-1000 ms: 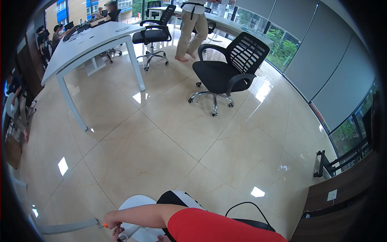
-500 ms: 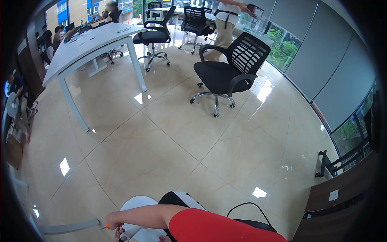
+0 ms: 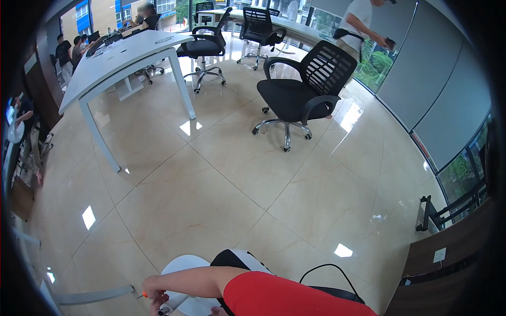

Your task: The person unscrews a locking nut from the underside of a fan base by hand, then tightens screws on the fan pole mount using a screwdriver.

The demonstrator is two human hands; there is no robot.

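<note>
My right hand (image 3: 153,287), at the end of a bare forearm and red sleeve, is low in the head view. It is closed around a small orange-handled tool (image 3: 145,294) with a thin shaft pointing left. Just below it, my left hand (image 3: 158,304) is partly hidden, its fingers closed at a grey-white tube (image 3: 165,309). Beneath the forearm, a white round disc (image 3: 184,262) shows in part. A bit of skin (image 3: 217,312) appears at the bottom edge; I cannot tell which body part it is.
A black office chair (image 3: 308,89) stands ahead on glossy floor tiles (image 3: 211,210). A white table (image 3: 121,55) is at upper left, with more chairs behind. One person (image 3: 358,26) is near the windows, others at far left. A curved grey bar (image 3: 95,297) lies at lower left.
The person near the windows has moved right. My view has shifted slightly, so the room sits a little further right. Both my hands stay together over the same spot.
</note>
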